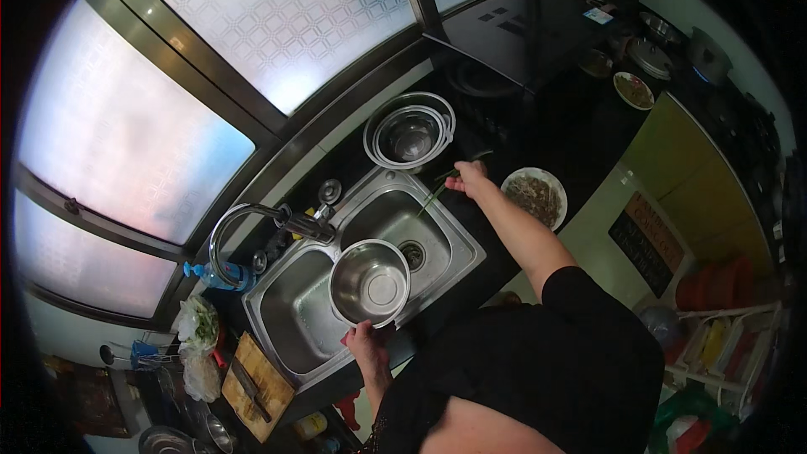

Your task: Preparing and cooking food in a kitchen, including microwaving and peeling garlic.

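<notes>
My left hand (367, 348) grips the near rim of a stainless steel bowl (353, 287), which looks empty and hangs tilted over the divider of a double-basin steel sink (470, 255). Something small and pinkish red shows beside that hand, too little of it to name. Past the sink's right corner, my right hand (470, 178) is closed around a few thin green stalks (431, 200), perhaps scallions. Their ends reach over the right basin. Close to my right forearm, a white bowl (563, 197) holds a brownish shredded food.
Nested metal bowls (410, 98) stand behind the sink. A chrome faucet (230, 221) arches over the left side, near a blue bottle (227, 277). At left, a cleaver (249, 388) lies on a wooden cutting board (277, 388), beside bagged greens (198, 328). Frosted windows (309, 19) line the back.
</notes>
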### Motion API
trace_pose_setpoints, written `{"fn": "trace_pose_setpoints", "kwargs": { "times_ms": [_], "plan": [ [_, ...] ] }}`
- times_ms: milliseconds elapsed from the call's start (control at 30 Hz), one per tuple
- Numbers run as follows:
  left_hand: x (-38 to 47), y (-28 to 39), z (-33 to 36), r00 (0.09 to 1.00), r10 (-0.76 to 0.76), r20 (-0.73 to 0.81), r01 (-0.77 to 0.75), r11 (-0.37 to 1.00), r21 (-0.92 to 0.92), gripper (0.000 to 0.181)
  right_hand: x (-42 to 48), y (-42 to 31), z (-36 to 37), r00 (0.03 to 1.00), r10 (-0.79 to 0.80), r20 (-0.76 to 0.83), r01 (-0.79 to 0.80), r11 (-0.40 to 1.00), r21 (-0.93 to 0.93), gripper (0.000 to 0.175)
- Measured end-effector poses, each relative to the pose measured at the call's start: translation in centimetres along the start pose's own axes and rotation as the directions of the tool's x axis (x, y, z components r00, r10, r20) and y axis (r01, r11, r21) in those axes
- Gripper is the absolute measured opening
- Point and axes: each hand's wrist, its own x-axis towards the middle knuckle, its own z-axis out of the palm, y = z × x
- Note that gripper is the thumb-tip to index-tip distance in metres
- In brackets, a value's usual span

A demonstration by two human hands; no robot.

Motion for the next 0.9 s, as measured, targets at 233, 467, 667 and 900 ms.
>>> {"fn": "trace_pose_setpoints", "kwargs": {
  "times_ms": [233, 467, 667, 900],
  "plan": [
    [1.0, 0.1, 1.2, 0.993, -0.060, 0.099, 0.051, 0.994, 0.099, 0.018, -1.1, -1.5, -6.2, 0.971, -0.096, 0.218, 0.128, 0.982, -0.136, 0.023],
    [1.1, 0.3, 5.7, 0.957, -0.173, 0.232, 0.117, 0.965, 0.236, 0.015, -6.1, -0.8, -10.2, 0.916, -0.013, 0.401, -0.004, 0.999, 0.042, 0.014],
    [1.4, -0.4, 6.8, 0.930, -0.150, 0.336, 0.077, 0.972, 0.221, 0.012, -3.9, 0.8, -6.4, 0.898, -0.004, 0.440, -0.012, 0.999, 0.034, 0.033],
    [0.9, -0.7, 6.6, 0.951, -0.153, 0.268, 0.086, 0.966, 0.246, 0.012, -7.0, 0.1, -9.1, 0.890, 0.001, 0.457, 0.164, 0.933, -0.321, 0.023]
  ]
}}
